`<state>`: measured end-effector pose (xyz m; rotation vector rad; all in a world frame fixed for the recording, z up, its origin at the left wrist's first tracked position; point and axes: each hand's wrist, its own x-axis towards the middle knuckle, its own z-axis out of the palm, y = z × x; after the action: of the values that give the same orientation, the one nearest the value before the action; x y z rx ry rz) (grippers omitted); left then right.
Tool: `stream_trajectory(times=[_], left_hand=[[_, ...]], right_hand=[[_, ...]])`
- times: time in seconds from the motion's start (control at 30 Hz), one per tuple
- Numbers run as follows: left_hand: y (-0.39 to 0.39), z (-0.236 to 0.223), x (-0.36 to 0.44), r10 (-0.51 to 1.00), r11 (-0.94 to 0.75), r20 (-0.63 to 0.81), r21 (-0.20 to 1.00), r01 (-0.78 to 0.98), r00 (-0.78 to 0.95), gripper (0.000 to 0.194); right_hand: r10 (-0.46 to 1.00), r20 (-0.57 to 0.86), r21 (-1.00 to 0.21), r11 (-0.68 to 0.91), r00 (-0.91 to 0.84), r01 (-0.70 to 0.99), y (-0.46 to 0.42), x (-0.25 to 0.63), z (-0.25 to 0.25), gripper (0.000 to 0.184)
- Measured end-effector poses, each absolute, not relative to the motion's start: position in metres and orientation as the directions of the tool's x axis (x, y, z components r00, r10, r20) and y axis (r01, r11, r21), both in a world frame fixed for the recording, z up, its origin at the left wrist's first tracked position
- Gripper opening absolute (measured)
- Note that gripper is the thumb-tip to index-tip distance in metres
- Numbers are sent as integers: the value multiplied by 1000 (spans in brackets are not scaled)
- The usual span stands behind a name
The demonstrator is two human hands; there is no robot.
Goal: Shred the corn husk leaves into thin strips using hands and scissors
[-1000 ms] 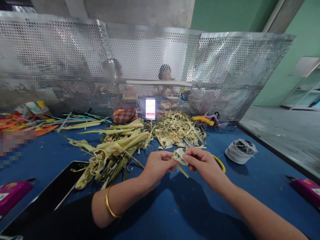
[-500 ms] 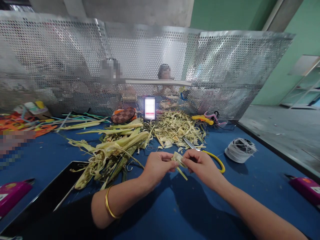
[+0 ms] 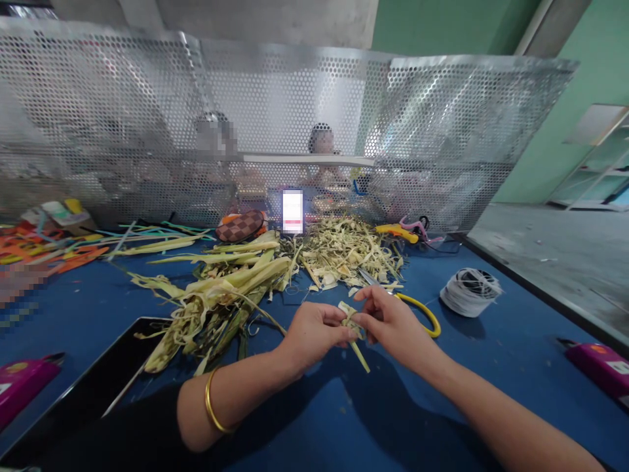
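Over the blue table [image 3: 344,413], my left hand [image 3: 314,331] and my right hand [image 3: 393,321] pinch a small folded piece of pale green leaf strip [image 3: 351,321] between their fingertips. One loose end of the strip hangs down toward the table. A gold bangle [image 3: 212,410] sits on my left wrist. Both hands are closed on the strip, thumbs and forefingers meeting at its middle.
A heap of long leaves [image 3: 221,295] lies left of my hands, cut scraps [image 3: 344,252] behind. Yellow-handled scissors [image 3: 417,308] lie by my right hand, a coil of white cord [image 3: 469,292] further right. Pink boxes [image 3: 597,364] flank me. A perforated metal screen [image 3: 295,124] fences the back, people behind.
The leaf piece has been folded tighter and lowered slightly. My hands have drawn closer together and my right fingers have shifted over the top of the strip.
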<state>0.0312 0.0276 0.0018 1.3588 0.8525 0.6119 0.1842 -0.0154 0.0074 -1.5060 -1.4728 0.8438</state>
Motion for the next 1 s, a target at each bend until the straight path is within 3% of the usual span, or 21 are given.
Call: stream_trajectory(times=[0.2, 0.4, 0.63, 0.8, 1.0], left_hand=[[31, 6, 28, 746, -13, -107, 985, 175, 658, 15], [26, 7, 28, 687, 47, -194, 973, 225, 700, 11], [26, 10, 24, 432, 45, -228, 972, 232, 873, 16], [26, 10, 24, 459, 125, -254, 967, 222, 851, 29], [18, 11, 28, 535, 238, -382, 924, 300, 754, 42]], right_hand=[[991, -61, -952, -22, -119, 306, -18, 184, 23, 13], [997, -80, -964, -74, -12, 256, -16, 186, 22, 21], [988, -70, -986, -90, 140, 144, -11, 183, 9, 25], [981, -20, -987, -51, 192, 155, -9, 180, 4, 27], [968, 78, -966, 15, 237, 258, -9, 174, -3, 25]])
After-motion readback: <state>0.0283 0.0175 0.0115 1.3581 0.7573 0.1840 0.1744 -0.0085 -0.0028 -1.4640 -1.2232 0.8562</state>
